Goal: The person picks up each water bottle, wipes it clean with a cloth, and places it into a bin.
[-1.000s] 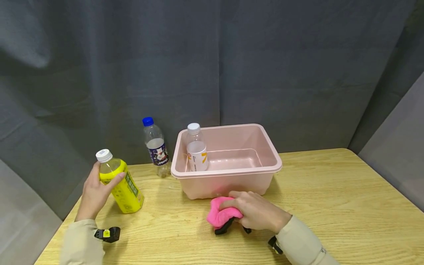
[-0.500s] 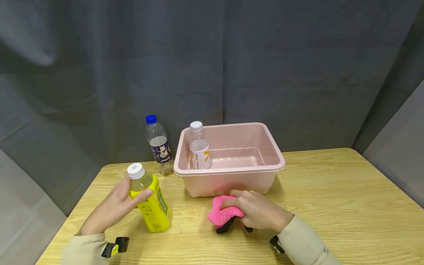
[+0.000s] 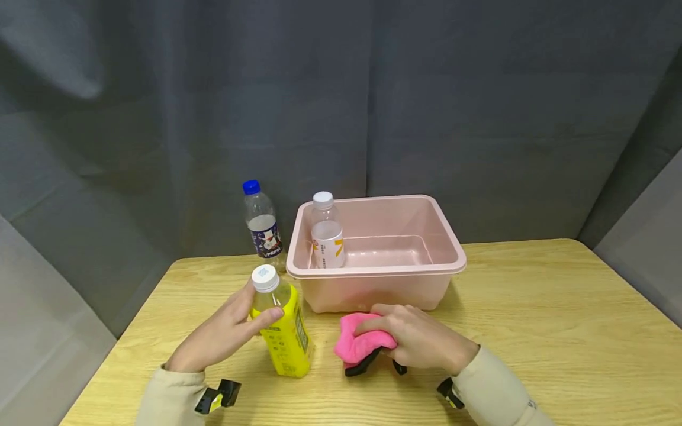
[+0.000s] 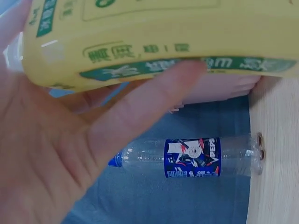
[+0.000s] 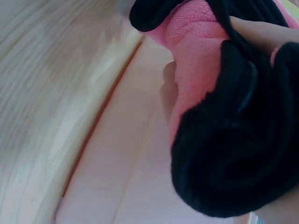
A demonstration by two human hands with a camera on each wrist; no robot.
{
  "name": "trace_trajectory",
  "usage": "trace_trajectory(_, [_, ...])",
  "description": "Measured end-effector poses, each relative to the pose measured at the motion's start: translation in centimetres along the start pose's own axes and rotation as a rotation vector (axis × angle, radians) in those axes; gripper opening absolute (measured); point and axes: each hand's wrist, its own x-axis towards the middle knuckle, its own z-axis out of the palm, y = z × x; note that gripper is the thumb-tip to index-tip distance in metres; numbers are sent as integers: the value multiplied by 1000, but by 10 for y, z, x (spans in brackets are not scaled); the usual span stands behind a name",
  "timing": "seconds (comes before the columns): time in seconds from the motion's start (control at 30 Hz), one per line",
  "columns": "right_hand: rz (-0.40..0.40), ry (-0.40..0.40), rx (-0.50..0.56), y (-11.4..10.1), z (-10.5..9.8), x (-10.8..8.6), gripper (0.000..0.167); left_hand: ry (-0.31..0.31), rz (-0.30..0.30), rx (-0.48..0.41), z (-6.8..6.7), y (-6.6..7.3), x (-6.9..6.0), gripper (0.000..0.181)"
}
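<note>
My left hand (image 3: 226, 328) grips a bottle with a yellow label (image 3: 288, 340) and a white cap, thumb across its front. The bottle leans slightly, in front of the bin's left end; whether its base touches the table cannot be told. In the left wrist view the label (image 4: 154, 32) fills the top. My right hand (image 3: 415, 337) holds a bunched pink and black cloth (image 3: 359, 340) just in front of the pink plastic bin (image 3: 373, 290). Folds of this cloth (image 5: 198, 70) hide most of the fingers in the right wrist view.
A clear bottle with a white cap (image 3: 327, 239) stands inside the bin at its left end. Left of the bin, a Pepsi bottle with a blue cap (image 3: 264, 234) stands near the table's back edge. Dark grey curtain (image 3: 453, 106) hangs behind the wooden table (image 3: 533, 331).
My left hand has carried the yellow-labelled bottle to the right and nearer, towards the cloth. The right hand keeps its hold on the cloth, nearly still. The view has turned slightly left.
</note>
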Motion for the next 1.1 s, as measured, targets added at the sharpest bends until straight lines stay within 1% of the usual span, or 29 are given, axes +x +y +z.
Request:
trace_trajectory(0.07, [-30,30,20,-1,1,2,57,-10,-3,-11,-1,0,-1,84])
trace_trajectory(0.13, [-68,90,53,-4,0,4,55,-16,-2,-10,-2,1,-2,84])
trace_trajectory(0.2, [-123,189,108,-7,-2,8,54,-22,1,-4,-2,2,-2,83])
trace_trajectory(0.3, [-210,370,184,-12,-6,16,56,-35,7,-5,-2,3,-2,82])
trace_trajectory(0.37, [-249,480,224,-17,-8,22,55,-41,11,-10,-2,4,-1,81])
trace_trajectory(0.47, [-262,602,273,-24,-8,32,55,-40,20,-11,-1,4,0,79])
trace_trajectory(0.53, [-252,647,307,-29,-6,39,54,-39,45,-3,-1,3,1,78])
trace_trajectory(0.6, [-248,652,302,-32,-2,44,55,-37,78,5,-1,2,1,76])
trace_trajectory(0.7, [-231,607,267,-36,3,49,53,-42,115,11,0,1,2,72])
trace_trajectory(0.77, [-225,572,241,-37,5,50,51,-49,110,4,0,1,3,72])
trace_trajectory(0.87, [-203,527,226,-36,5,49,50,-56,80,-8,0,1,4,75])
trace_trajectory(0.93, [-191,484,195,-35,6,47,51,-56,58,-12,-1,1,3,78])
trace_trajectory(1.0, [-169,414,141,-34,8,45,51,-52,42,-6,-1,2,3,81])
trace_trajectory(1.1, [-136,283,33,-33,14,43,53,-48,26,3,-1,2,3,81])
